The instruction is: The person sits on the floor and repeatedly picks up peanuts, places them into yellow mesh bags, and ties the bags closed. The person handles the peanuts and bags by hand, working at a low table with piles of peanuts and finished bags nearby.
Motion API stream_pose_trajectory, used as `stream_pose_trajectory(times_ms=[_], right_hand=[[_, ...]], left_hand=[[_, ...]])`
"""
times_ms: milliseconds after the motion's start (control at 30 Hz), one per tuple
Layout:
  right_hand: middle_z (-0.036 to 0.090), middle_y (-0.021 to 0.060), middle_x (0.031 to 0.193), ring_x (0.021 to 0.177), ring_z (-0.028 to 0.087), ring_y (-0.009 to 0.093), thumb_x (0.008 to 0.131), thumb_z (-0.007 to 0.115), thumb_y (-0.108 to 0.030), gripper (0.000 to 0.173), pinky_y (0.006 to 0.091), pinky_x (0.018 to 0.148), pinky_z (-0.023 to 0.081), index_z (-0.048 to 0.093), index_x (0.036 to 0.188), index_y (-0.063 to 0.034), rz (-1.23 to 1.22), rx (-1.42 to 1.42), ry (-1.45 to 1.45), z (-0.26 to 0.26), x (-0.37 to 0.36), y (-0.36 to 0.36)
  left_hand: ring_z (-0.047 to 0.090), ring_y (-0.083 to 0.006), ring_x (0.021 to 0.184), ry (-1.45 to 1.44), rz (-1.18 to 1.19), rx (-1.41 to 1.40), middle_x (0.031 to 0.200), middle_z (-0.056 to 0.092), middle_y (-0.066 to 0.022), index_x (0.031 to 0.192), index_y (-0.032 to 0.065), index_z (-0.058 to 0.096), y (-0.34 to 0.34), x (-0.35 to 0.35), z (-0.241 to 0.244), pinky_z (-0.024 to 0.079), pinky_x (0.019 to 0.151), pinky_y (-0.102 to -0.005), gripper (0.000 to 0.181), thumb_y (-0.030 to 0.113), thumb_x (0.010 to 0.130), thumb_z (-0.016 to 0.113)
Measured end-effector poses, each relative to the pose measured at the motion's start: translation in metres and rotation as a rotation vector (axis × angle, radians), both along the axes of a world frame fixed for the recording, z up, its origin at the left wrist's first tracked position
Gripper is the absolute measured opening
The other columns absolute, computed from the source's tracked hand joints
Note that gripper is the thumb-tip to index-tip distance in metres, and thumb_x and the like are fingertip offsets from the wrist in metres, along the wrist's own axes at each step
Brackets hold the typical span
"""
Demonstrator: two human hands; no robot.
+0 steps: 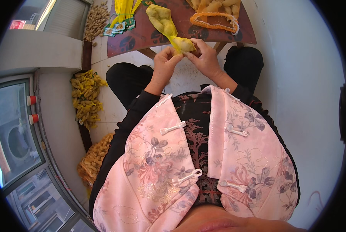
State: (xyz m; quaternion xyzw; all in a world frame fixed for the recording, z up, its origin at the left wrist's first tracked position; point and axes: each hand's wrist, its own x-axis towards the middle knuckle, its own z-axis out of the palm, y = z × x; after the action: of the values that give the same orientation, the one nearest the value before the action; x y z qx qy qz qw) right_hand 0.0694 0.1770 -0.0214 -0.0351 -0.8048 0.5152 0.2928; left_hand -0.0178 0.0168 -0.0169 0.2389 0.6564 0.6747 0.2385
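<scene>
A yellow mesh bag (167, 27) of pale, knobbly ginger-like roots lies partly on the dark red table, its near end hanging over the front edge. My left hand (167, 59) pinches the mesh at this near end. Beside it, my right hand (202, 55) grips the last root (184, 44) in the bag, fingers behind it. On the table's left lies a bundle of flat yellow mesh bags (123, 11) with green printed tags (119, 27). An orange mesh sack (216, 21) of similar roots stands at the right, its braided rim towards me.
The table (119, 47) has wooden legs. Loose roots (97, 21) are heaped on the floor at its left. Filled yellow mesh bags (87, 97) and a full orange sack (96, 159) stand along the left wall. A white wall (300, 87) is close on the right.
</scene>
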Motion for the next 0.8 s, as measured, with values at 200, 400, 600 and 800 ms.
stream_pose_trajectory(times_ms=[200, 400, 600, 800], right_hand=[[0.068, 0.0146, 0.092, 0.078, 0.070, 0.023, 0.093, 0.068, -0.018, 0.033, 0.0327, 0.067, 0.055, 0.059, 0.119, -0.0015, 0.136, -0.130, -0.124, 0.014, 0.003, -0.004], [0.064, 0.0121, 0.085, 0.072, 0.067, 0.022, 0.090, 0.066, -0.010, 0.013, 0.0331, 0.061, 0.050, 0.062, 0.098, -0.0005, -0.021, 0.191, -0.019, 0.012, 0.006, 0.002], [0.065, 0.0112, 0.087, 0.069, 0.065, 0.018, 0.089, 0.059, -0.002, 0.005, 0.0287, 0.061, 0.049, 0.060, 0.093, -0.0007, -0.010, 0.043, 0.135, 0.026, 0.008, 0.001], [0.066, 0.0110, 0.109, 0.075, 0.064, 0.009, 0.093, 0.055, -0.001, 0.004, 0.0217, 0.069, 0.052, 0.058, 0.091, 0.0013, 0.082, -0.357, 0.080, 0.029, 0.015, -0.001]], left_hand=[[0.065, -0.0125, 0.086, -0.436, -0.002, 0.296, 0.093, 0.066, -0.0035, 0.095, 0.0052, 0.061, 0.007, 0.007, 0.015, 0.053, 0.081, -0.0266, 0.009, 0.011, 0.093, 0.067], [0.067, -0.0142, 0.090, -0.476, 0.027, 0.404, 0.099, 0.067, -0.0049, 0.093, 0.0068, 0.060, 0.005, 0.000, -0.003, 0.055, 0.084, -0.0302, 0.007, 0.009, 0.093, 0.067], [0.066, -0.0154, 0.093, -0.536, 0.005, 0.454, 0.101, 0.066, -0.0053, 0.091, 0.0079, 0.058, 0.007, 0.001, 0.003, 0.054, 0.086, -0.0320, 0.008, 0.008, 0.093, 0.066], [0.064, -0.0167, 0.098, -0.604, -0.017, 0.554, 0.106, 0.065, -0.0061, 0.093, 0.0079, 0.059, 0.007, -0.002, 0.002, 0.052, 0.090, -0.0335, 0.006, 0.008, 0.095, 0.064]])
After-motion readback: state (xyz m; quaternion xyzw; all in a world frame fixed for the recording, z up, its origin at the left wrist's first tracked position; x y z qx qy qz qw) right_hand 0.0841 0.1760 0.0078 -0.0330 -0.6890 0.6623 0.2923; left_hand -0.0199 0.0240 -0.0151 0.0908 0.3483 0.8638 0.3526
